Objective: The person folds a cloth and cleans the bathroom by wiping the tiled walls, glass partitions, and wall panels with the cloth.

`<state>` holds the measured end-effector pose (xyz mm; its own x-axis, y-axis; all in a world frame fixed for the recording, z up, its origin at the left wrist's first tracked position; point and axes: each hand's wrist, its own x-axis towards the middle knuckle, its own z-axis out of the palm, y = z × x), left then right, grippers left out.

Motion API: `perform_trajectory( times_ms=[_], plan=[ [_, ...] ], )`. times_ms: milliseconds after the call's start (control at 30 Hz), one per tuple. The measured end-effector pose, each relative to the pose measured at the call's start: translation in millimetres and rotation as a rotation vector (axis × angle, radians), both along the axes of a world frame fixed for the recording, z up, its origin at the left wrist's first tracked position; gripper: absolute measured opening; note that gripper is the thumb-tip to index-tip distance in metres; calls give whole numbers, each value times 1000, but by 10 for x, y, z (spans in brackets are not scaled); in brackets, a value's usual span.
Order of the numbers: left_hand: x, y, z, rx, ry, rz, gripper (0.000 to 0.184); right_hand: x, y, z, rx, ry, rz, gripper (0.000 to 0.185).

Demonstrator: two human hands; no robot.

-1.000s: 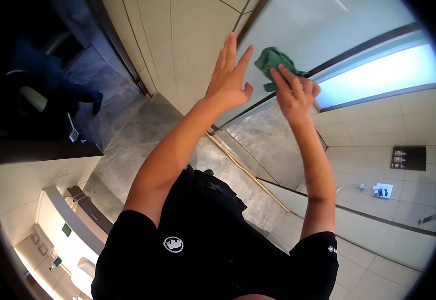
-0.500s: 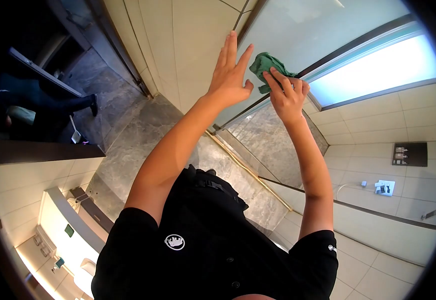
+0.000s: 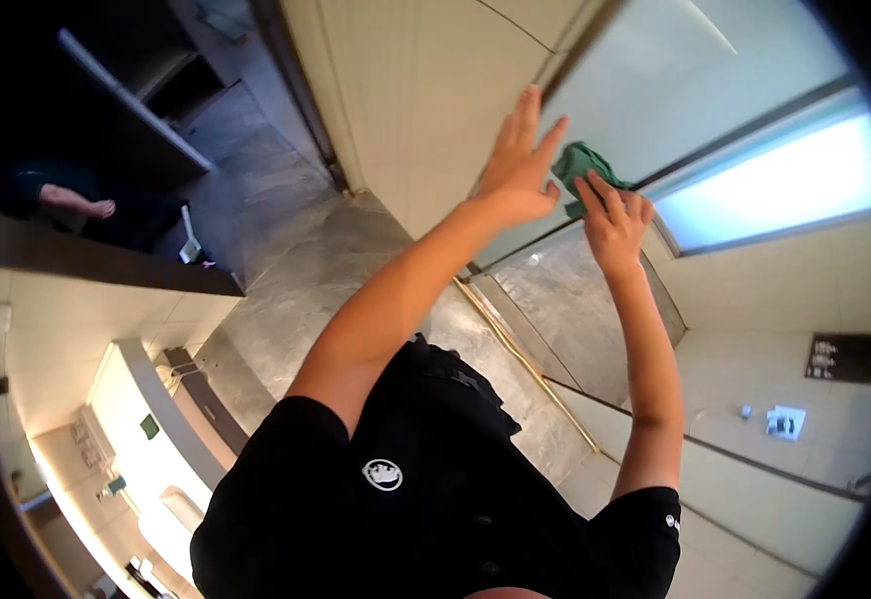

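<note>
My right hand (image 3: 615, 222) presses a crumpled green cloth (image 3: 585, 165) to a frosted glass panel (image 3: 670, 80), its fingers bent over the cloth's lower right part. To the left of the cloth, my left hand (image 3: 521, 170) is raised with its fingers spread and nothing in it. It lies against or just in front of the panel's edge by the tiled wall; contact cannot be made out.
A brass-coloured floor strip (image 3: 525, 364) runs below the glass. At the left, a person's hand (image 3: 81, 203) shows near a white dustpan-like object (image 3: 190, 240). A bright window (image 3: 780, 185) and a dark wall shelf (image 3: 840, 357) are at the right. A white basin (image 3: 171, 529) stands lower left.
The camera view has shifted, so the room and both arms appear farther right and lower. The cloth and my right hand stay near my left hand. The other person's bare hand now shows.
</note>
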<state>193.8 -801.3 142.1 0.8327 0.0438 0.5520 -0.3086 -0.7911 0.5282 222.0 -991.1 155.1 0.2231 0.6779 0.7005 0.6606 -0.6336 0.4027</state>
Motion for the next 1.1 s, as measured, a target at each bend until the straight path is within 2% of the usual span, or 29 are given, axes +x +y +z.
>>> perform_trajectory(
  times_ms=[433, 633, 1100],
  plan=[
    [108, 12, -58, 19, 71, -16, 79, 178, 8, -299, -14, 7, -8, 36],
    [139, 37, -146, -5, -18, -45, 81, 186, -19, -290, -55, 11, 25, 36],
    [200, 74, -151, -41, -20, -90, 82, 294, 7, -324, -46, 13, 15, 34]
  ],
)
